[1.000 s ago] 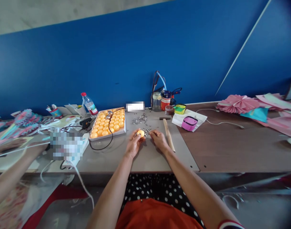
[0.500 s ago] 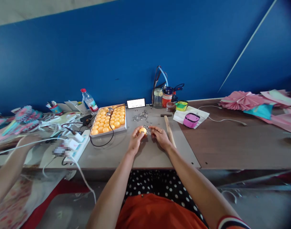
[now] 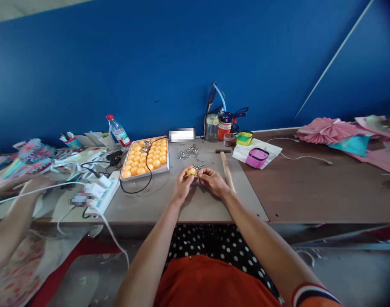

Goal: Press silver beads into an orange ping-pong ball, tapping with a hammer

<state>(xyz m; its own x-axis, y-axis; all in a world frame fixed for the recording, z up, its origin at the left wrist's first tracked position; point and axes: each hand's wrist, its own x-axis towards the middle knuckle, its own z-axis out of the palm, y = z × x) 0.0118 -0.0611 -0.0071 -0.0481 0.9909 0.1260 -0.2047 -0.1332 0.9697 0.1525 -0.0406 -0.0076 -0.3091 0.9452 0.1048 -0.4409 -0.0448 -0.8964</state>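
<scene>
My left hand [image 3: 182, 185] is closed around a small orange ball [image 3: 191, 172], held just above the grey table [image 3: 156, 204]. My right hand [image 3: 210, 180] meets it from the right, fingers pinched against the ball; what they pinch is too small to name. A scatter of small metal pieces [image 3: 189, 152] lies just beyond my hands. A tray of several orange balls [image 3: 145, 161] sits to the left, with a black cable draped over it.
A wooden-handled hammer [image 3: 227, 168] lies right of my hands. A pink pouch [image 3: 257, 157], jars and cups [image 3: 218, 128] stand at the back. A water bottle [image 3: 118, 132] and power strip [image 3: 100, 194] are left. Another person's arm [image 3: 12, 221] reaches in at far left. Pink paper fans [image 3: 325, 132] lie right.
My hands have lifted slightly and drawn together around the ball. The person's hand at the left has shifted a little on the table.
</scene>
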